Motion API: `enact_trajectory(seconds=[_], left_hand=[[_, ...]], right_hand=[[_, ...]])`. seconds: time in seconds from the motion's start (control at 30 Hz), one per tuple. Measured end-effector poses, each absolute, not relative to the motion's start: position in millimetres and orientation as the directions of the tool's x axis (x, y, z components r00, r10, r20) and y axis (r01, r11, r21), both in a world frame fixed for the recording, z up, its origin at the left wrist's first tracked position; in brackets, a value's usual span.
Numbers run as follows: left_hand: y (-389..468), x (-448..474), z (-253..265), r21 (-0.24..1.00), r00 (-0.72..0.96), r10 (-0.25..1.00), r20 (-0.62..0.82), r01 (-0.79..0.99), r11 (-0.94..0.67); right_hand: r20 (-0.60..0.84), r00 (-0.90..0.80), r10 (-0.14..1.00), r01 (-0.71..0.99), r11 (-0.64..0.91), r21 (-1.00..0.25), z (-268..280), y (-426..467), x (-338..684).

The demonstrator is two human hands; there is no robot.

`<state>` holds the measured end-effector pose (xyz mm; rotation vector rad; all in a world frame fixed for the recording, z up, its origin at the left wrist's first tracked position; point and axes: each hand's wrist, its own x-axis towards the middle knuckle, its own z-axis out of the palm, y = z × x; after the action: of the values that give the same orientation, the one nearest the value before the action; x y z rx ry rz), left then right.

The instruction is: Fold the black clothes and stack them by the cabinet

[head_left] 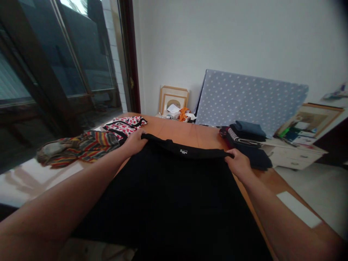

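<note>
A pair of wide black pants point(179, 195) is stretched out in front of me, its waistband at the far side and a small pale label point(183, 151) inside it. My left hand point(136, 141) pinches the left end of the waistband. At the right end, my right hand point(239, 162) grips the band between thumb and fingers. The fabric hangs toward me between both arms over the wooden table point(174, 127). Its lower edge shows at the bottom left, while the rest runs out of view.
Left lie a striped garment point(89, 145) and a red-and-white patterned one point(125, 127). A stack of folded clothes point(246, 137) stands beyond my right hand. A white rectangular piece point(299, 209) lies at the right edge. Behind are a dotted grey-blue panel point(250, 98) and picture frames point(174, 95).
</note>
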<state>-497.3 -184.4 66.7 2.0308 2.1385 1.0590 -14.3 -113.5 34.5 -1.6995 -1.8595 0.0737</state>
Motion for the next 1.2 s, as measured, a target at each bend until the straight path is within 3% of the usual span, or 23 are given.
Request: enact_trajectory(seconds=[0.17,0.47,0.83,1.03,1.2], left_hand=[[-289.9,-496.5,53.1,0.464,-0.032,0.885,0.464,0.86,-0.213],[-374.5,-491.0,10.3,0.336,0.098,0.947,0.306,0.92,-0.203],[-399.5,-485.6,22.1,0.282,0.063,0.89,0.451,0.936,-0.209],[-428.9,-493.7,15.1,0.259,0.057,0.928,0.367,0.952,-0.161],[-438.9,-483.1,21.8,0.15,0.1,0.939,0.328,0.976,-0.157]], right_hand=[[0.431,-0.062,0.9,0.882,0.252,-0.399,12.9,-219.9,23.5],[0.437,-0.258,0.862,0.869,0.405,-0.286,-24.2,-306.1,29.8],[0.471,-0.227,0.852,0.872,0.393,-0.291,-10.5,-331.6,39.4],[0.389,-0.23,0.892,0.908,0.34,-0.245,-22.1,-358.2,46.1],[0.368,-0.208,0.906,0.928,0.302,-0.217,1.3,-368.9,30.7]])
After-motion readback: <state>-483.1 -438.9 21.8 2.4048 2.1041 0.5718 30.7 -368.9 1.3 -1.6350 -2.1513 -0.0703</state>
